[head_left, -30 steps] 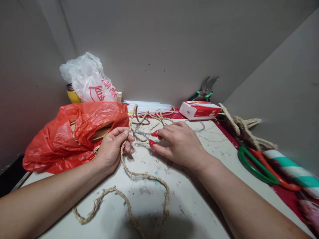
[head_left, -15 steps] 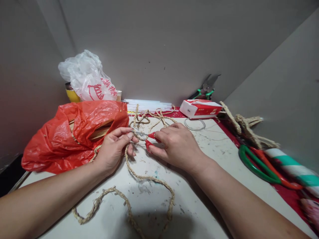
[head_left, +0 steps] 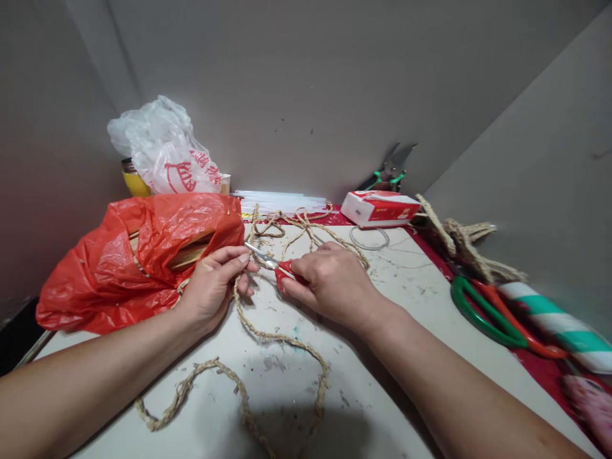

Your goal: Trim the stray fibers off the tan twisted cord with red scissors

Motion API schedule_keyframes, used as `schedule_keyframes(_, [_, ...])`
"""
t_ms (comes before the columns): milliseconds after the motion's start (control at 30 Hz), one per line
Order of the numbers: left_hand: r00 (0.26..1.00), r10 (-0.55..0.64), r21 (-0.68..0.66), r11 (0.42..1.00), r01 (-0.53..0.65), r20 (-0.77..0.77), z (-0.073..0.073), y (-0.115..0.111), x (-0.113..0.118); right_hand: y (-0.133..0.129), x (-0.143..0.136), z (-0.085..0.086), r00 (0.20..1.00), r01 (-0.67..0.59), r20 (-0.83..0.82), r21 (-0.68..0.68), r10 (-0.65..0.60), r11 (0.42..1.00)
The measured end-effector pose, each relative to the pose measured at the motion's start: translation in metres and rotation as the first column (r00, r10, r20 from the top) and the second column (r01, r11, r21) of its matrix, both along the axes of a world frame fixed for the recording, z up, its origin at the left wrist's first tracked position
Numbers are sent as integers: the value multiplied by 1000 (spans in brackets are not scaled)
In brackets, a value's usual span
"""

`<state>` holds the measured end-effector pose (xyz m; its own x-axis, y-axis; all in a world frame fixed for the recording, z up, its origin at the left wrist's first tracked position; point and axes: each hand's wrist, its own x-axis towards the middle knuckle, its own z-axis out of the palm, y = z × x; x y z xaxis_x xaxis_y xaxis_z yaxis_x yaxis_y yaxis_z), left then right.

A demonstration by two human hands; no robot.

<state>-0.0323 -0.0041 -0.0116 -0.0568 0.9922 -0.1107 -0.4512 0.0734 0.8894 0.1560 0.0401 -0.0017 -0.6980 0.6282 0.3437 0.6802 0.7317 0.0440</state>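
Observation:
My left hand pinches the braided straw rope near the middle of the table. The rope hangs from its fingers and curves over the white tabletop toward the near edge. My right hand is closed round the red handles of small scissors. Their blades look closed and point left, with the tip beside my left fingertips. More rope lies looped on the table behind both hands.
An orange-red plastic bag with flat strips inside fills the left. Clear sticks, a tissue pack and pruning shears stand at the back. Large scissors and a striped roll lie right.
The small scissors' blades have come together, and my right hand has closed further round the handles. The view has shifted slightly.

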Motion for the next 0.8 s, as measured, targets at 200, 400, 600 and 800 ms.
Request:
schedule_keyframes(200, [1000,-18,26,999,18,-17,0,0,1,1,2,-3,983,-9,-182,-87,-8,996])
schedule_keyframes(400, [981,-192,-51,980,192,14,0,0,0,5,-1,-8,652,-148,-689,-524,-316,839])
schedule_keyframes(600, [858,-503,-147,845,514,104,4,-8,-1,-4,-16,-4,437,-502,-751,-661,-496,558])
schedule_keyframes(800, [788,-613,-181,769,613,58,6,-13,0,-13,-22,2,345,-589,-741,-649,-576,481])
